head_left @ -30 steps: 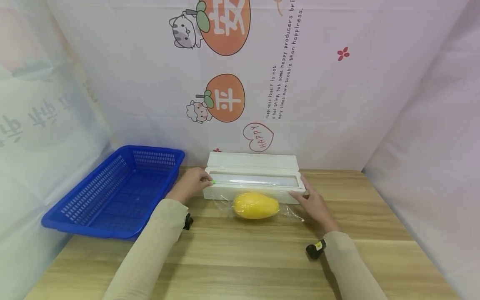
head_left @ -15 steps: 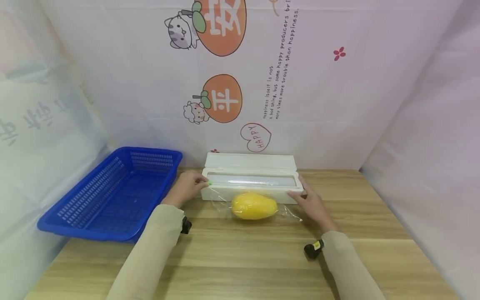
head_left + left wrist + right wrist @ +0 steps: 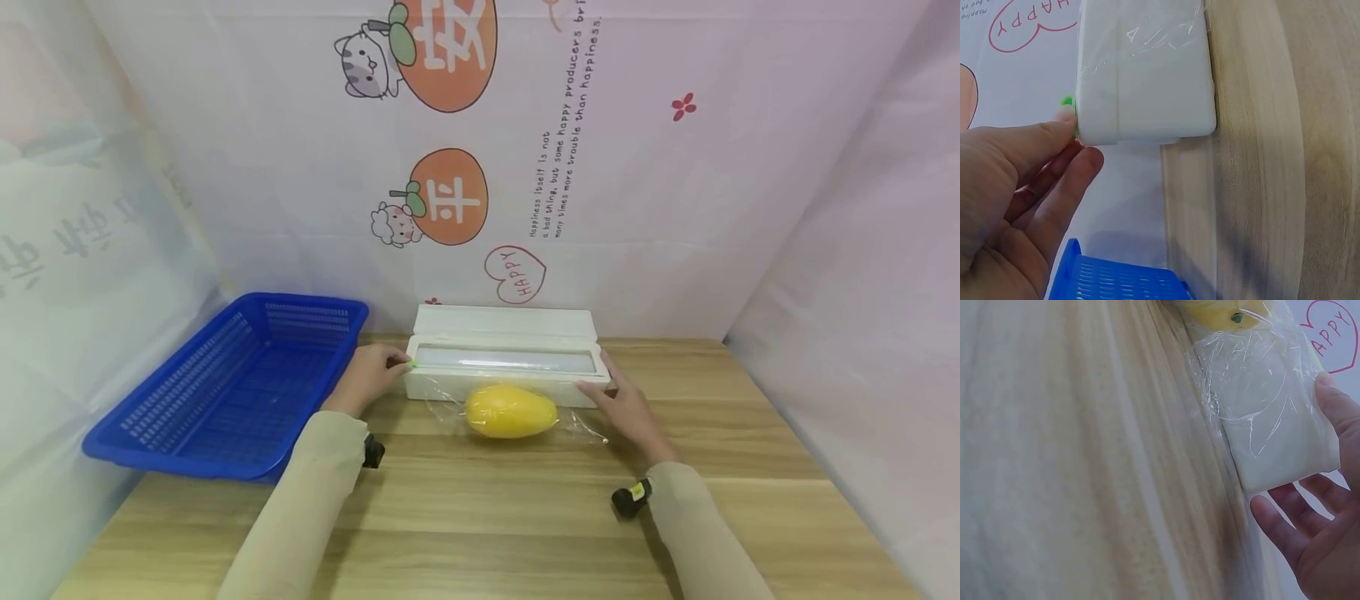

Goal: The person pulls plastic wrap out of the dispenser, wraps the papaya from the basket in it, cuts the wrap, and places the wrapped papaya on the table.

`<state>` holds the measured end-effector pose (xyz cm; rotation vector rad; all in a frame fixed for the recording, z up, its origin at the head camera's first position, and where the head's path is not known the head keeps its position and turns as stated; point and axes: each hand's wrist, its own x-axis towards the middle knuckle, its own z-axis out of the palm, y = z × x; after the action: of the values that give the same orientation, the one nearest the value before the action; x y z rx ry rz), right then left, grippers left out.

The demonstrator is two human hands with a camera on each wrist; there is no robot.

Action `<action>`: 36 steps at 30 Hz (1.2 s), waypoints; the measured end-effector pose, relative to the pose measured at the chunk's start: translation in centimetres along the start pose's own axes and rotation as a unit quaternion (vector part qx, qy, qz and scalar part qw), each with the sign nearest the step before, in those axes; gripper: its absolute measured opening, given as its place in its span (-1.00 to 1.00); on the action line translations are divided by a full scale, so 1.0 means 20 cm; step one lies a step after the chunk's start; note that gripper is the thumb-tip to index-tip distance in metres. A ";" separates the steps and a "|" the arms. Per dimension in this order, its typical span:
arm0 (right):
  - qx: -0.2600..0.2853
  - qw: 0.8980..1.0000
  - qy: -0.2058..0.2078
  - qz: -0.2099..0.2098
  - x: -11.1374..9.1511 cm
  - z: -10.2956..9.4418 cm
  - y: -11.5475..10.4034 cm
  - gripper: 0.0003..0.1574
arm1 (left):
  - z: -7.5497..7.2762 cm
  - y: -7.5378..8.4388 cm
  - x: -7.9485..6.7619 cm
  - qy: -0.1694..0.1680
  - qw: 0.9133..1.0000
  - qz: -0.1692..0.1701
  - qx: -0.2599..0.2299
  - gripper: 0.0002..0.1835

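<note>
The left hand [image 3: 366, 375] has drawn the pinched slider [image 3: 413, 363] to the box's [image 3: 444, 386] end, likely cutting film [image 3: 1240, 389]; the right hand [image 3: 628, 417] grips the other.

In the head view, bare tabletop [image 3: 495, 517] at lower centre leaves a passage between the 2 sleeves [image 3: 300, 508] up to the yellow fruit [image 3: 510, 411], where clear film [image 3: 576, 427] and the white box [image 3: 506, 376] behind it bar the way. At centre left the blue basket [image 3: 187, 467] crowds the left hand [image 3: 365, 377]; right of the right hand [image 3: 626, 408], tabletop runs free to the side cloth [image 3: 862, 275], while the raised lid [image 3: 504, 322] and back cloth [image 3: 622, 267] block the far centre.
</note>
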<state>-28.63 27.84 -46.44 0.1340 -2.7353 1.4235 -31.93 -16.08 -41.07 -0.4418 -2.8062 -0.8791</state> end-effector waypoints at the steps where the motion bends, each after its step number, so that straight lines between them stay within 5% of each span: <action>1: 0.000 1.000 -0.001 0.002 0.00 0.00 0.00 0.17 | 0.00 0.00 0.00 -0.002 1.000 -0.002 0.000 -0.77; 7: 0.014 1.000 -0.024 -0.001 -0.02 -0.01 -0.04 0.18 | 0.01 0.01 -0.02 -0.002 1.000 -0.007 0.001 -0.72; 11: 0.033 0.998 -0.046 -0.023 -0.02 -0.03 -0.08 0.16 | 0.02 0.07 -0.05 0.029 0.999 0.027 0.007 -0.60; 15: -0.011 0.997 0.008 -0.080 -0.03 -0.02 -0.13 0.03 | 0.07 0.14 -0.08 0.080 0.994 0.080 -0.006 -0.52; 18: -0.052 0.987 0.071 -0.134 -0.05 0.01 -0.20 -0.16 | 0.12 0.19 -0.11 0.088 0.989 0.115 -0.023 -0.51; 21: -0.070 0.976 0.076 -0.190 -0.08 0.06 -0.28 -0.32 | 0.19 0.26 -0.12 0.059 0.986 0.152 -0.018 -0.49; 25: -0.120 0.966 0.014 -0.229 -0.11 0.12 -0.35 -0.35 | 0.25 0.34 -0.15 -0.005 0.985 0.171 -0.001 -0.38; 31: -0.174 0.955 -0.059 -0.232 -0.16 0.17 -0.34 -0.16 | 0.35 0.38 -0.17 -0.036 0.986 0.150 0.056 -0.17; 36: -0.161 0.961 -0.085 -0.211 -0.17 0.20 -0.30 -0.04 | 0.38 0.36 -0.18 -0.052 0.988 0.143 0.040 -0.13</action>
<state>-24.61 21.27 -44.10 0.7976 -2.7868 0.8826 -26.69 -6.86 -44.37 -0.8747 -2.7599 -0.6980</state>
